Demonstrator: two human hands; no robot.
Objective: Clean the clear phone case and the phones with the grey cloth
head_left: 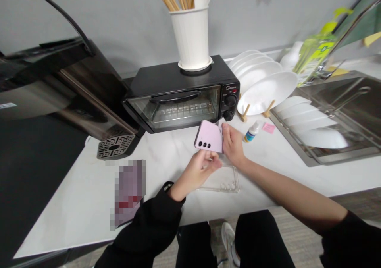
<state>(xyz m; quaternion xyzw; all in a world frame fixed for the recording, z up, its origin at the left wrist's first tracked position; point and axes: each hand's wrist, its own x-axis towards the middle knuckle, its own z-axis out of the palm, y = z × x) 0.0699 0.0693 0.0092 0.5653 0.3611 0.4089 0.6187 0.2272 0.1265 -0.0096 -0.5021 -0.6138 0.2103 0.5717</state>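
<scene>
Both my hands hold a pale pink phone point(208, 136) above the white counter, its back with three camera lenses facing me. My left hand point(200, 168) grips its lower edge from below. My right hand point(233, 144) pinches its right side. A clear phone case point(224, 182) lies flat on the counter just under my hands, partly hidden by my left hand.
A black toaster oven point(181, 95) stands behind, with a white utensil holder point(192, 37) on top. White plates point(264, 89) lean in a rack; more lie in the sink point(336, 117). A small spray bottle point(251, 132) and pink note point(268, 128) lie nearby. A black appliance point(59, 89) fills the left.
</scene>
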